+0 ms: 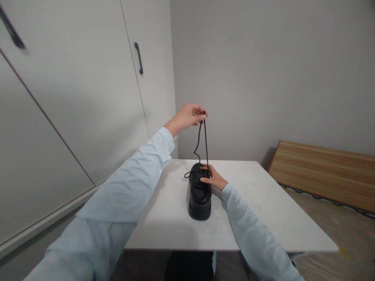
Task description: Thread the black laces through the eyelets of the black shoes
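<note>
A black shoe stands on the white table, its heel towards me and its toe pointing away. My left hand is raised well above the toe, fingers pinched on a black shoelace. One strand runs taut from there down to the shoe, while another hangs slack and wavy. Against the shoe's right side rests my right hand, thumb and fingers spread over the lacing area. Another bit of lace loops out at the shoe's left. Whether the right fingers grip any lace is hard to see.
The white table reaches towards the grey wall. A white cabinet with dark handles stands along the left. To the right of the table, a wood-grain board leans near the wall above the floor.
</note>
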Tool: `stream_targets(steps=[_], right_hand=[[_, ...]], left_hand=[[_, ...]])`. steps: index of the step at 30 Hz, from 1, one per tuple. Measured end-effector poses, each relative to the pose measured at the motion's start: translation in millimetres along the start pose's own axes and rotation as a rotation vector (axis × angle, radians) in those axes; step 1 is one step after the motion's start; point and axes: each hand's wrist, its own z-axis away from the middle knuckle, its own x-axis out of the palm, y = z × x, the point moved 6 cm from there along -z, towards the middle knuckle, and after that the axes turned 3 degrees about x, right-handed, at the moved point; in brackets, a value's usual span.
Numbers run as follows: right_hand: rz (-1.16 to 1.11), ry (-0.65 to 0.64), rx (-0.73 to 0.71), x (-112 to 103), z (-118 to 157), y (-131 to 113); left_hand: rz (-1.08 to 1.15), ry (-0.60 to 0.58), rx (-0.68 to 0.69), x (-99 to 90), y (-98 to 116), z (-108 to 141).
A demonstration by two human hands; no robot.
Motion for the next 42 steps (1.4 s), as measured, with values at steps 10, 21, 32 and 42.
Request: stream_targets(steps=[10, 21, 32, 42], right_hand=[[0.012, -0.012, -0.015, 0.5, 0.0, 1.3], [0.049, -0.017, -0.018, -0.7, -0.7, 5.1], [0.083, 0.0, -0.015, 1.2, -0.7, 5.6], [0.087, 0.007, -0.02, 3.0, -1.5, 5.9]], left_hand=[[-0.079, 0.008, 0.046, -20.1, 22.5, -16.6], [-0.166, -0.002, 0.097, -30.6, 50.3, -28.9], [-0.174, 0.046, 0.167, -36.6, 68.8, -32.6], [-0.177, 0.189, 0.154, -27.2, 70.4, -42.6]])
